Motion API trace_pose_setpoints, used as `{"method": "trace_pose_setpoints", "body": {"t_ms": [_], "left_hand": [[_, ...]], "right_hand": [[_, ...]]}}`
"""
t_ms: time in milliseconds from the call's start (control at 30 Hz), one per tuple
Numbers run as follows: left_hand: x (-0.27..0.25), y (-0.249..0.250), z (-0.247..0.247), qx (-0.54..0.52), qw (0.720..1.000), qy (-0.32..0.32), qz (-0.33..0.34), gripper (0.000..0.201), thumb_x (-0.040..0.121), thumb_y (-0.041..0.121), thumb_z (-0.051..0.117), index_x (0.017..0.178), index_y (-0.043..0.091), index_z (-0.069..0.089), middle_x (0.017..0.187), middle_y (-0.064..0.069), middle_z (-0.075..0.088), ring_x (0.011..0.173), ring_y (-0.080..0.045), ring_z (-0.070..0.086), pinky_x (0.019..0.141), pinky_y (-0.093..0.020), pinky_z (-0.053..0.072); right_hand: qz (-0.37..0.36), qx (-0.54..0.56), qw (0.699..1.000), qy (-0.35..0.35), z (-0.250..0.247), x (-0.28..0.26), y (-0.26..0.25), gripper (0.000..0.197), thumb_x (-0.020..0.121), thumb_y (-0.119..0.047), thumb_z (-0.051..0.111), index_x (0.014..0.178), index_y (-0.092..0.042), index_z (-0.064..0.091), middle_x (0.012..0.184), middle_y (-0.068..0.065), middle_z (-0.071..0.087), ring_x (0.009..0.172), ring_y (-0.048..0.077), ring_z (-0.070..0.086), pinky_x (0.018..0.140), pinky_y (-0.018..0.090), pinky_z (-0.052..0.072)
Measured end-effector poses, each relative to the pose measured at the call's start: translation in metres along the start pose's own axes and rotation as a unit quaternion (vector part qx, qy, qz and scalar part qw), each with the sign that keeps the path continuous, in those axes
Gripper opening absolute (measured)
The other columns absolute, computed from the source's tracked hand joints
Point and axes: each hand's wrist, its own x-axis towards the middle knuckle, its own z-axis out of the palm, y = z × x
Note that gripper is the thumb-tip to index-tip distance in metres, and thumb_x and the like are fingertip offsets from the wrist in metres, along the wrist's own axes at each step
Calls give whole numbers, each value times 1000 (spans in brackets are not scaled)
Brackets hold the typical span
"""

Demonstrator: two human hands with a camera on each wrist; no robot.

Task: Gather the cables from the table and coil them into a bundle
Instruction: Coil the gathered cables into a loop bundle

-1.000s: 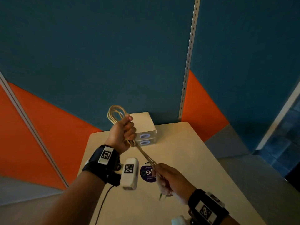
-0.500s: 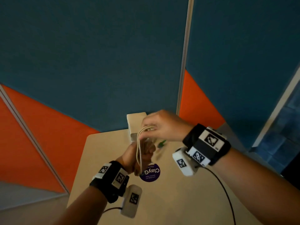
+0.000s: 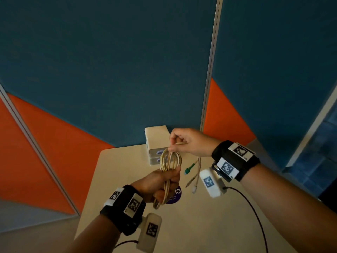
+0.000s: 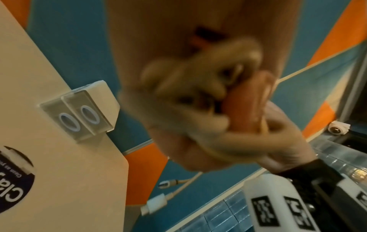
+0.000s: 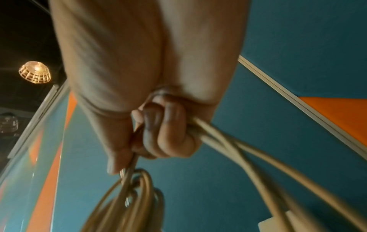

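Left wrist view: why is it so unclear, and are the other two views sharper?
Left wrist view: the hands and the cables sit close to the lens and are smeared, while the white box stays sharp. Right wrist view: slight blur, fingers readable. Head view: dim but sharpest.

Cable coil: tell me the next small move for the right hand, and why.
Probably carry the right hand down and lay its strand into the left hand as another loop. The left hand grips the cable coil at its middle; the right pinches the strand at the top, and the connector ends hang loose.
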Motion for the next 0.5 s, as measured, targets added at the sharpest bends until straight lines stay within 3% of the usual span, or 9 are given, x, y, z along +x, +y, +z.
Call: {"method": "trace_pose_setpoints", "body": {"t_ms": [67,133,233,300,367,433,500], "left_hand": [[0,-3,0,11,1000,1,-5,39,91,44,49,61,20,44,48,5,32,29,-6,28,35,-21,17],[-2,-2,2,29,1000,10,-7,42,92,46,47,59,20,43,47,6,32,29,-6,29,36,-22,19],[-5,2,5,78,996,20,-22,46,94,49,41,62,16,43,42,7,36,28,-5,29,34,-21,18],[-7,3,9,136,990,33,-18,48,94,50,40,64,13,45,38,7,41,26,-4,30,32,-19,22],[-7,2,12,135,990,24,22,48,94,49,42,59,16,40,39,7,40,25,-5,30,31,-18,24],[-7,1,14,122,990,27,71,48,91,49,45,55,18,39,40,3,37,27,-6,31,32,-17,27],[-6,2,14,128,985,43,108,49,87,53,49,52,19,41,43,-1,37,28,-9,34,33,-18,30]], "right_hand": [[17,32,998,-41,-6,-1,-3,6,89,-9,62,92,-9,56,76,8,61,61,-4,57,57,14,47],[31,57,995,-82,-13,-3,-6,7,91,-3,57,97,-4,57,77,0,59,58,-9,58,52,5,43],[17,51,996,-68,-14,-3,-4,13,89,-2,60,100,4,62,81,5,65,68,4,62,57,7,47],[-1,51,999,-18,-9,-1,-2,16,86,-5,65,97,6,65,83,10,69,76,16,65,72,18,54],[-17,35,999,36,-3,2,3,17,82,-10,70,94,2,70,84,3,68,80,12,63,82,30,53],[3,48,997,67,1,0,8,20,84,-18,69,95,-2,69,79,-5,62,64,0,56,63,23,48],[65,116,989,58,10,-7,11,28,92,-32,58,101,-6,64,62,-12,56,41,2,43,40,20,34]]}}
